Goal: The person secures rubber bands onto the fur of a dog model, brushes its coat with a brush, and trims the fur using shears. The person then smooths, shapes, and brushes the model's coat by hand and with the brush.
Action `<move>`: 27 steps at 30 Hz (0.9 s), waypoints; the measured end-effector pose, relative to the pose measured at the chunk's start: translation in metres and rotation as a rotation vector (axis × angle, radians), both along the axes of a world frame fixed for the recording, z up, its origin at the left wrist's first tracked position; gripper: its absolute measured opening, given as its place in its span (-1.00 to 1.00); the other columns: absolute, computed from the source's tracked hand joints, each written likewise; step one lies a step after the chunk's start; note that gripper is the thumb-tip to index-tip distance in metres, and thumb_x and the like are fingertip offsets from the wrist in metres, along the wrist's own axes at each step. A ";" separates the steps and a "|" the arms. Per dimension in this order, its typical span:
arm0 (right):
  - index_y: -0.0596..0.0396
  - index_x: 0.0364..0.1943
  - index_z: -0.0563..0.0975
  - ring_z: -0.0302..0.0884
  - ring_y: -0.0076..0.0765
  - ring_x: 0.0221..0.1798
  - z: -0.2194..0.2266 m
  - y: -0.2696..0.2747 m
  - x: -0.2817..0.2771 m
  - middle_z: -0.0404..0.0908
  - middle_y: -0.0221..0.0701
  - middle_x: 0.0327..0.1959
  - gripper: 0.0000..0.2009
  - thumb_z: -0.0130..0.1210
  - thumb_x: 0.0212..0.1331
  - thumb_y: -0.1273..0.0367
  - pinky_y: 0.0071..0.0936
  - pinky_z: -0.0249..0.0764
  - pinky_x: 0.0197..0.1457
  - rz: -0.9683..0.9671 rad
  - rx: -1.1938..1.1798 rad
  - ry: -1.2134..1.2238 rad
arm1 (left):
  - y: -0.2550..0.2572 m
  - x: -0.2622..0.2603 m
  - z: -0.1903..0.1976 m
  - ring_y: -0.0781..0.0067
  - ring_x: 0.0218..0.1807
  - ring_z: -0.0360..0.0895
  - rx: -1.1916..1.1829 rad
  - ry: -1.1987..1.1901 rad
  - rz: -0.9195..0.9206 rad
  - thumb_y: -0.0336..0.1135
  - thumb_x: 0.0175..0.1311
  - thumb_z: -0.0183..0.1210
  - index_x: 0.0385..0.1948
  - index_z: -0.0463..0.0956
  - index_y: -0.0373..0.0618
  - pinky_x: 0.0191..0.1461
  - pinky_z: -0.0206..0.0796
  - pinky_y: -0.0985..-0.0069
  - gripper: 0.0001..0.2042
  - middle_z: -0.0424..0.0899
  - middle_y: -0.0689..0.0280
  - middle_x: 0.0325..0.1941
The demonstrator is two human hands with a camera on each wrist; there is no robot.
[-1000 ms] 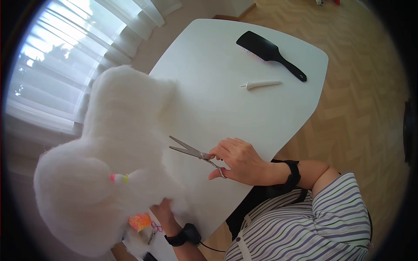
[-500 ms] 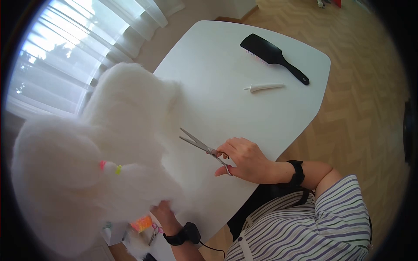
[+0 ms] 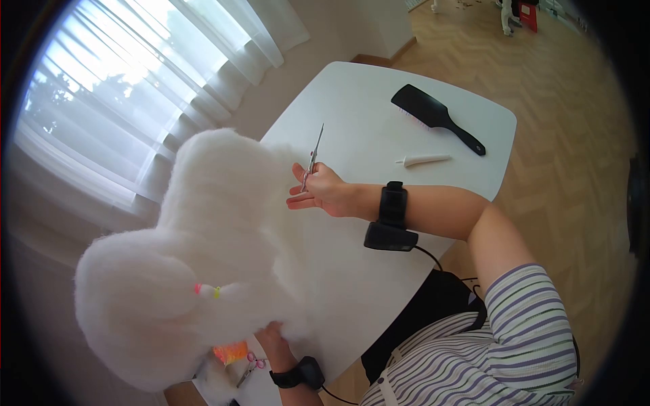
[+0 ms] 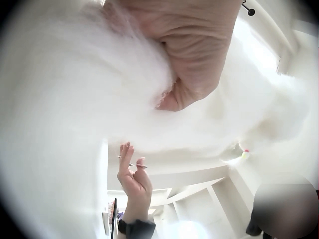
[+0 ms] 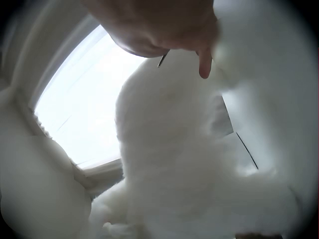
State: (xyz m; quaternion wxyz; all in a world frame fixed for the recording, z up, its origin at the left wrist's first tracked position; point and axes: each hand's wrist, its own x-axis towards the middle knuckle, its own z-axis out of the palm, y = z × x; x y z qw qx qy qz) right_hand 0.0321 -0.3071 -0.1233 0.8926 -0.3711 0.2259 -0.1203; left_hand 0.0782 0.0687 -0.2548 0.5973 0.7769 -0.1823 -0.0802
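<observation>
A fluffy white dog figure [image 3: 223, 203] with rounded, thick fur stands at the left of the table. Pink and yellow-green hair bands [image 3: 217, 292] tie a tuft on its head. My left hand [image 3: 274, 338] is under the head; the left wrist view shows its fingers curled into white fur [image 4: 75, 114], fingertips hidden. Beside the figure's body, my right hand [image 3: 330, 191] holds metal scissors [image 3: 317, 145] across its fingers, palm partly turned up. Their blades lie together and point toward the far side of the table.
On the white table [image 3: 365, 88], a black paddle brush [image 3: 440, 118] and a slim white tube-like tool [image 3: 425, 160] lie at the far right. Near my left wrist are pink-handled scissors [image 3: 252, 362] and an orange packet [image 3: 231, 352]. A curtained window [image 3: 135, 88] is behind the figure.
My right hand has moved away from me and leftward to the figure's body, turning over; the scissors' blades came together and swung to point away. My left hand stays in the fur.
</observation>
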 end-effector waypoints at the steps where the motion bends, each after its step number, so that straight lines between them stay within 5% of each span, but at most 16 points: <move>1: 0.22 0.01 0.11 0.50 0.02 -0.03 -0.003 0.000 0.014 0.29 -0.01 -0.01 -0.44 0.08 0.19 0.10 -0.20 0.56 0.02 -0.006 0.000 -0.003 | 0.003 0.007 -0.002 0.32 -0.15 0.49 -0.014 -0.004 0.000 -0.57 -0.06 -0.03 0.03 0.22 -0.26 -0.04 0.41 0.45 -0.52 0.47 0.23 -0.12; 5: 0.23 0.01 0.11 0.50 -0.02 -0.06 -0.002 0.005 0.050 0.30 -0.03 -0.04 -0.43 0.06 0.19 0.08 -0.17 0.56 0.02 -0.050 0.025 -0.029 | -0.036 -0.017 0.043 0.25 -0.21 0.51 -0.090 -0.074 0.136 -0.54 -0.21 0.04 -0.36 0.42 -0.07 -0.06 0.29 0.31 -0.73 0.55 0.27 -0.34; 7: 0.22 -0.01 0.12 0.50 -0.07 -0.13 0.001 0.009 0.062 0.31 -0.13 -0.07 -0.58 -0.02 0.27 0.23 -0.12 0.57 -0.01 -0.093 0.040 -0.022 | -0.049 -0.025 0.057 0.19 -0.25 0.52 -0.133 -0.098 0.217 -0.52 -0.31 0.09 -0.61 0.55 0.06 -0.07 0.20 0.22 -0.82 0.60 0.30 -0.48; 8: 0.22 -0.01 0.12 0.50 -0.07 -0.13 0.002 0.012 0.067 0.31 -0.13 -0.07 -0.58 -0.02 0.27 0.23 -0.12 0.57 -0.01 -0.086 0.033 -0.027 | -0.042 -0.020 0.048 0.19 -0.25 0.52 -0.140 -0.102 0.225 -0.52 -0.31 0.09 -0.61 0.55 0.06 -0.07 0.20 0.22 -0.82 0.60 0.30 -0.48; 10: 0.14 -0.20 0.15 0.55 -0.20 -0.36 0.001 0.018 0.078 0.43 -0.28 -0.25 -0.78 -0.07 0.26 0.37 -0.21 0.63 -0.25 -0.152 0.040 -0.089 | -0.026 -0.006 0.029 0.33 -0.18 0.49 0.030 -0.237 0.148 -0.54 -0.14 -0.06 0.13 0.18 -0.23 -0.24 0.45 0.50 -0.40 0.46 0.20 -0.11; 17: 0.03 -0.24 0.16 0.38 -0.45 -0.54 -0.006 0.021 0.095 0.43 -0.41 -0.32 -0.84 -0.13 0.21 0.53 -0.40 0.44 -0.47 -0.079 0.115 -0.128 | -0.005 -0.010 0.051 0.30 -0.23 0.51 0.768 -0.761 -0.238 -0.52 -0.09 -0.06 -0.13 0.38 -0.27 -0.07 0.41 0.37 -0.63 0.52 0.22 -0.29; 19: 0.02 -0.24 0.17 0.34 -0.49 -0.53 -0.003 0.024 0.089 0.39 -0.41 -0.35 -0.81 -0.11 0.17 0.58 -0.41 0.38 -0.49 -0.201 0.218 -0.151 | 0.001 -0.010 0.055 0.29 -0.25 0.52 1.019 -0.923 -0.379 -0.51 -0.08 -0.06 -0.21 0.44 -0.28 -0.01 0.39 0.33 -0.69 0.54 0.23 -0.35; 20: 0.02 -0.24 0.17 0.34 -0.49 -0.53 -0.006 0.022 0.089 0.39 -0.41 -0.35 -0.81 -0.11 0.17 0.58 -0.41 0.38 -0.49 -0.198 0.217 -0.150 | 0.006 -0.004 0.044 0.29 -0.25 0.52 1.019 -0.921 -0.376 -0.51 -0.08 -0.06 -0.21 0.44 -0.28 -0.01 0.39 0.33 -0.69 0.54 0.23 -0.35; 22: 0.03 -0.25 0.17 0.39 -0.47 -0.40 -0.012 0.014 0.083 0.34 -0.40 -0.31 -0.78 -0.09 0.14 0.61 -0.34 0.42 -0.39 -0.197 0.156 -0.176 | 0.019 0.009 0.016 0.26 -0.19 0.52 0.965 -1.314 -0.253 -0.52 -0.10 -0.05 -0.30 0.49 -0.30 0.17 0.25 0.30 -0.73 0.56 0.21 -0.31; 26: 0.04 -0.26 0.18 0.41 -0.44 -0.25 0.000 0.014 0.038 0.32 -0.36 -0.23 -0.77 -0.09 0.11 0.63 -0.27 0.44 -0.28 -0.318 0.128 -0.160 | 0.021 0.001 0.012 0.24 -0.18 0.52 0.874 -1.250 -0.221 -0.52 -0.11 -0.04 -0.30 0.49 -0.29 0.16 0.26 0.31 -0.73 0.56 0.20 -0.31; 27: 0.04 -0.26 0.18 0.41 -0.43 -0.20 -0.003 0.010 0.027 0.31 -0.35 -0.22 -0.77 -0.09 0.11 0.63 -0.26 0.44 -0.23 -0.302 0.118 -0.171 | -0.046 0.035 0.053 0.24 -0.18 0.52 0.845 -1.230 -0.214 -0.52 -0.11 -0.03 -0.30 0.49 -0.29 0.16 0.26 0.31 -0.73 0.56 0.19 -0.31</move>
